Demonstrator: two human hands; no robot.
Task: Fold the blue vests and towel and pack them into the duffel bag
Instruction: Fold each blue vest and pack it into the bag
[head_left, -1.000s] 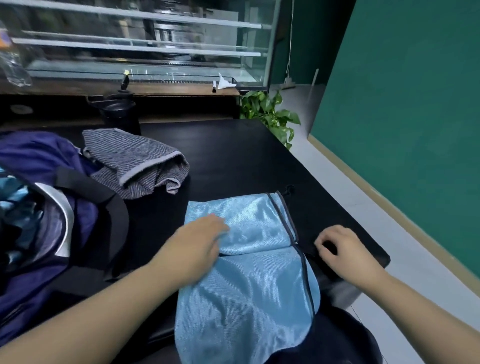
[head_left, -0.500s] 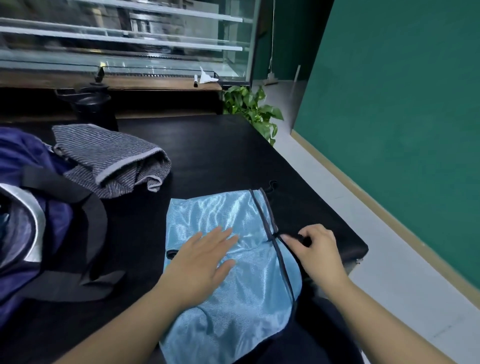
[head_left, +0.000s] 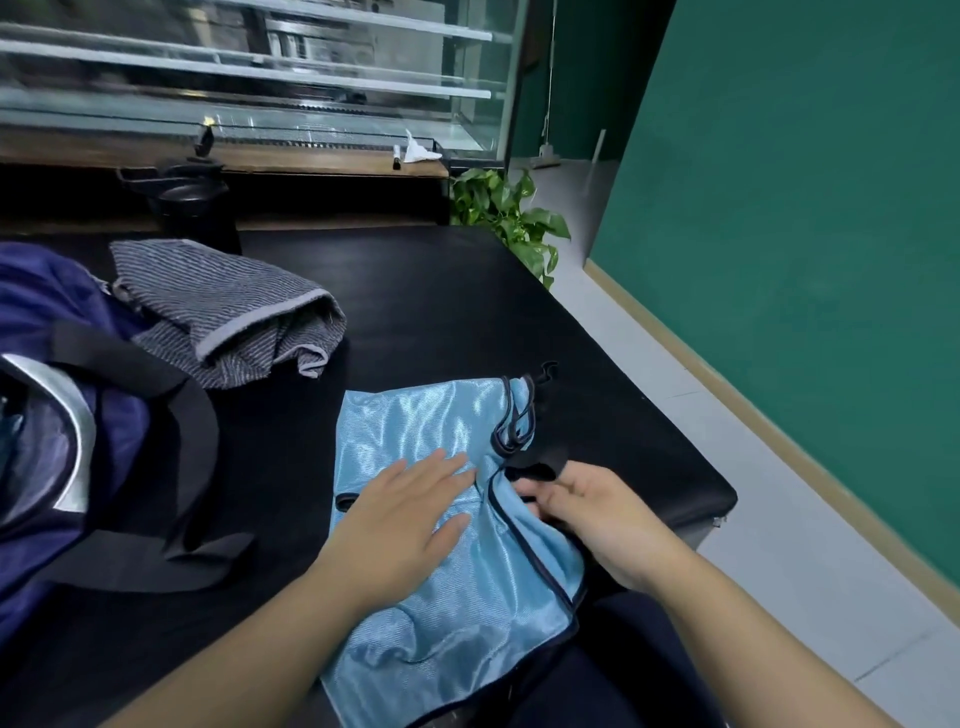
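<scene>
On the black table (head_left: 441, 312), the left hand (head_left: 400, 525) presses flat on the blue vest (head_left: 415, 421) while the right hand (head_left: 587, 514) pinches its edge.

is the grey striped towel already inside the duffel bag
No, the towel lies loosely bunched on the black table beside the duffel bag, not inside it.

Black table (head_left: 441, 322), potted plant (head_left: 506, 208), glass display case (head_left: 260, 78), green wall (head_left: 805, 208)

A shiny light-blue satin vest (head_left: 415, 415) with dark navy trim lies on the matte black table (head_left: 441, 301); left of the vest, a grey towel (head_left: 218, 312) has fine darker stripes; further left, a navy-purple duffel bag (head_left: 47, 301) has black straps
</scene>
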